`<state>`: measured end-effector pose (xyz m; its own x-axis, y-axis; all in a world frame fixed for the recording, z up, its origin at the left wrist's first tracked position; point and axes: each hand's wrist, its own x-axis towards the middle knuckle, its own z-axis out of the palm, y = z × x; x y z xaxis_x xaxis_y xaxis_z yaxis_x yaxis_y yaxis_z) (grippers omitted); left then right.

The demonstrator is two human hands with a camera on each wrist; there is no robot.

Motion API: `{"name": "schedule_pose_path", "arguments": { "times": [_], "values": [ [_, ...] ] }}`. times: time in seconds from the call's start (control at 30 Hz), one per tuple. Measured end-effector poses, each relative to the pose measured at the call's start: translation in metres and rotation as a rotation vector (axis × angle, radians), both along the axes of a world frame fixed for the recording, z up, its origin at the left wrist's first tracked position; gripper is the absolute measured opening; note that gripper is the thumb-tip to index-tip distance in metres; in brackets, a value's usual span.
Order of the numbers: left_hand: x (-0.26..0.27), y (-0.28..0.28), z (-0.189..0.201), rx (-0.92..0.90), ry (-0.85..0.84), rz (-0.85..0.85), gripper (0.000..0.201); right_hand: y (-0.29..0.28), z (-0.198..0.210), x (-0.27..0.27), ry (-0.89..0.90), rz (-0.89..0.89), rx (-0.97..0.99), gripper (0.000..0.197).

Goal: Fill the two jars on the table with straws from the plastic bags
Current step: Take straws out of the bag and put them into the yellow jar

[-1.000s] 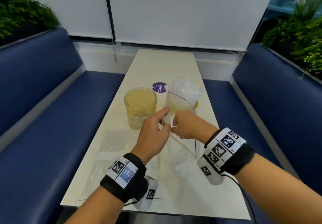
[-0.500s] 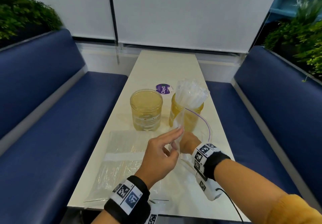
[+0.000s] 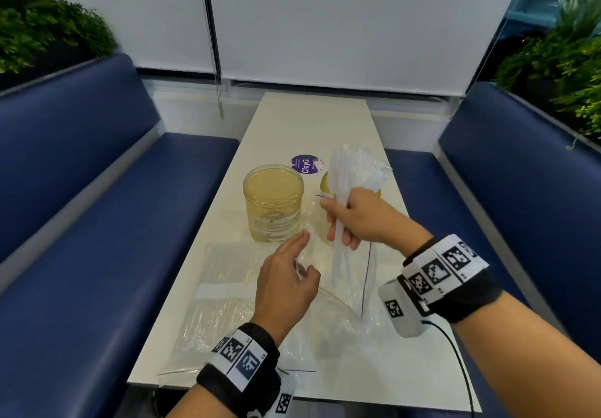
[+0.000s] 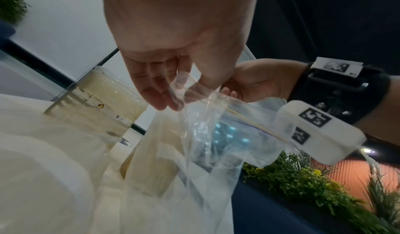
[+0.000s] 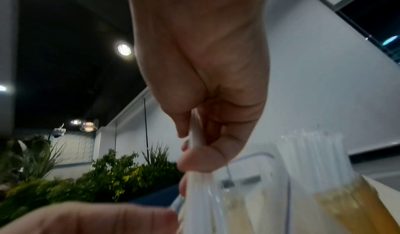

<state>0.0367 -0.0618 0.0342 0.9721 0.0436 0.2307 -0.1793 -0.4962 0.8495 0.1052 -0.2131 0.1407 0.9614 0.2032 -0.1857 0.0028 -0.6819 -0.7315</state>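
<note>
Two amber plastic jars stand mid-table. The left jar (image 3: 273, 202) (image 4: 95, 97) holds no straws. The right jar (image 3: 326, 183) (image 5: 346, 208) is mostly hidden behind my right hand and holds a bunch of white straws (image 3: 364, 167) (image 5: 311, 152). My right hand (image 3: 353, 219) (image 5: 201, 154) grips a small bundle of white straws (image 3: 340, 248) (image 5: 194, 191), lifted partly out of an open clear zip bag (image 3: 344, 317) (image 4: 194, 135). My left hand (image 3: 289, 281) (image 4: 173, 90) pinches the rim of that bag between thumb and fingers.
A second clear bag of straws (image 3: 214, 307) lies flat at the table's near left. A purple round sticker (image 3: 304, 164) lies behind the jars. Blue benches (image 3: 97, 222) flank the narrow white table (image 3: 312, 118); plants stand behind both.
My right hand went down into the open bag and has come up again with a bundle of straws. My left hand stayed at the bag's rim, holding it.
</note>
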Motion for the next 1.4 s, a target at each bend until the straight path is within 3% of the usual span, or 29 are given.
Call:
{"name": "schedule_pose_path", "arguments": {
  "times": [0.3, 0.47, 0.8, 0.93, 1.1, 1.17, 1.23, 1.4],
  "values": [
    [-0.003, 0.007, 0.001, 0.026, 0.046, 0.029, 0.063, -0.014, 0.066, 0.025, -0.514, -0.184, 0.418, 0.042],
    [-0.006, 0.011, 0.002, 0.047, 0.057, 0.017, 0.063, -0.016, 0.064, 0.068, -0.644, -0.259, 0.286, 0.041],
    [0.007, 0.033, 0.008, -0.052, 0.084, 0.057, 0.061, -0.024, -0.001, 0.131, -0.529, -0.266, -0.244, 0.041],
    [0.015, 0.039, 0.011, -0.084, 0.072, 0.064, 0.062, -0.028, -0.015, 0.136, -0.522, -0.265, -0.305, 0.036],
    [0.025, 0.038, 0.013, -0.123, 0.065, 0.049, 0.061, -0.036, -0.016, 0.139, -0.391, -0.239, -0.293, 0.036],
    [0.029, 0.037, 0.014, -0.125, 0.063, 0.043, 0.06, -0.04, -0.015, 0.137, -0.436, -0.282, -0.267, 0.035],
    [0.033, 0.036, 0.015, -0.119, 0.059, 0.04, 0.059, -0.043, -0.014, 0.134, -0.537, -0.349, -0.2, 0.041],
    [0.035, 0.031, 0.015, -0.11, 0.061, 0.024, 0.059, -0.049, -0.009, 0.135, -0.797, -0.411, 0.092, 0.086]
  ]
}}
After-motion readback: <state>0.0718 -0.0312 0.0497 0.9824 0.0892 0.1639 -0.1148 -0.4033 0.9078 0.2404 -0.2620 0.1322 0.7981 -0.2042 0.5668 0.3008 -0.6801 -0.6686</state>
